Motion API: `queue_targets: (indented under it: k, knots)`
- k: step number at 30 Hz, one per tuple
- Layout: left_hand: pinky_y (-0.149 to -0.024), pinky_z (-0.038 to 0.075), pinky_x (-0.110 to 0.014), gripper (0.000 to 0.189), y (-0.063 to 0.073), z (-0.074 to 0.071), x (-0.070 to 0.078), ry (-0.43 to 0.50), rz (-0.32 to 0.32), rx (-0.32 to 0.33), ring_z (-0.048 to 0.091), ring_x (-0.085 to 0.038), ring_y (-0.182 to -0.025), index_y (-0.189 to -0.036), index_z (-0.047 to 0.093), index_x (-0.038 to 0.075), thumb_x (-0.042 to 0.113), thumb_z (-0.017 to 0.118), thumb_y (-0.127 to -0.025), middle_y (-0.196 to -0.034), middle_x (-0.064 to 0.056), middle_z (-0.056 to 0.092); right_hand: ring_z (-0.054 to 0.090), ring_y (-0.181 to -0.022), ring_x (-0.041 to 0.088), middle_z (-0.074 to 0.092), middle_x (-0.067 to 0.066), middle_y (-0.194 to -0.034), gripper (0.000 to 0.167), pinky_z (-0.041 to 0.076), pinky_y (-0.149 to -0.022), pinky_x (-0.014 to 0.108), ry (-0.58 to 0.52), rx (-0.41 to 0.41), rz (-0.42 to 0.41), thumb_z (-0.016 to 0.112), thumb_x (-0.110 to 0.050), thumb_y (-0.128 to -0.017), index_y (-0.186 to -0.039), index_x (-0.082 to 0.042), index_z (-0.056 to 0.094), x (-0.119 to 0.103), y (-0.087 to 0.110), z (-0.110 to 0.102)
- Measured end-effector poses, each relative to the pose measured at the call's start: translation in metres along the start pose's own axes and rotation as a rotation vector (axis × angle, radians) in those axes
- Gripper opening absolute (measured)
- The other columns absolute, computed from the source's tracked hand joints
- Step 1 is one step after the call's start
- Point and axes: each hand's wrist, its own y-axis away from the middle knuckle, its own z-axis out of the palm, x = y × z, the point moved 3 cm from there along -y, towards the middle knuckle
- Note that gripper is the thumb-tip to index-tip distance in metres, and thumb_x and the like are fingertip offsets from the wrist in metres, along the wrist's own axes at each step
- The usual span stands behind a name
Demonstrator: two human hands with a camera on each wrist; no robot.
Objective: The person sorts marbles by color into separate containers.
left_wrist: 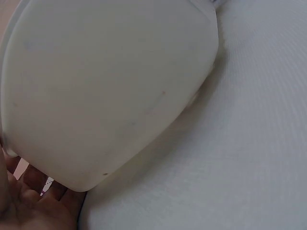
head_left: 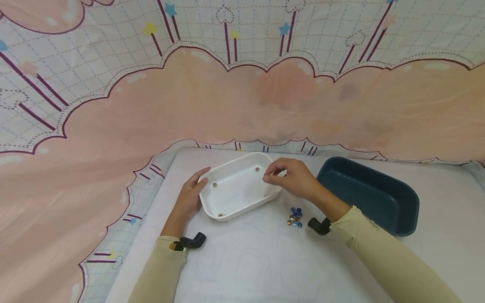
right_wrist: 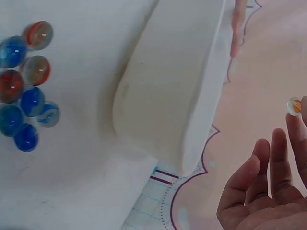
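Observation:
My left hand (head_left: pixel 187 197) grips the left end of a white rectangular dish (head_left: pixel 238 185), thumb at the rim. Several small marbles lie scattered inside, one brownish marble (head_left: pixel 257 169) toward the back. Over the dish's right end, my right hand (head_left: pixel 291 176) pinches a clear marble with orange swirls (right_wrist: pixel 293 106) between thumb and forefinger; the thumb is mostly out of the right wrist view. On the table just right of the dish sits a cluster of glass marbles (head_left: pixel 294 218), blue, red and clear. The left wrist view shows the dish's outer wall (left_wrist: pixel 105 96), hiding its inside.
A dark blue rectangular basin (head_left: pixel 379 198) stands at the right, partly behind my right forearm. White cloth covers the table (head_left: pixel 242 261). A pink patterned curtain (head_left: pixel 227 105) hangs behind and to the left. Both wrists carry black camera mounts (head_left: pixel 195 240).

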Motion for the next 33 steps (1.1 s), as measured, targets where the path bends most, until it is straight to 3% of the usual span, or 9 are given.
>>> queue_targets:
  k: [9, 33]
  knots:
    - [-0.115, 0.044, -0.029, 0.044, 0.002, 0.002, 0.001, 0.003, 0.003, -0.003, 0.043, -0.018, -0.147, -0.151, 0.05, 0.025, 0.027, 0.053, -0.108, -0.162, 0.005, 0.042, 0.061, -0.108, 0.022, 0.07, -0.002, -0.105, 0.015, 0.059, -0.083, 0.037, -0.023, 0.007, 0.041, 0.076, -0.037, -0.092, -0.101, -0.024, 0.076, -0.007, -0.009, -0.003]
    - [-0.121, 0.038, -0.04, 0.044, 0.001, 0.001, 0.002, -0.009, 0.003, 0.004, 0.041, -0.019, -0.149, -0.152, 0.049, 0.024, 0.027, 0.052, -0.108, -0.162, 0.005, 0.041, 0.063, -0.106, 0.02, 0.071, -0.003, -0.099, 0.014, 0.055, -0.081, 0.038, -0.061, -0.008, 0.018, 0.076, -0.036, -0.092, -0.099, -0.024, 0.077, -0.027, -0.034, -0.003]
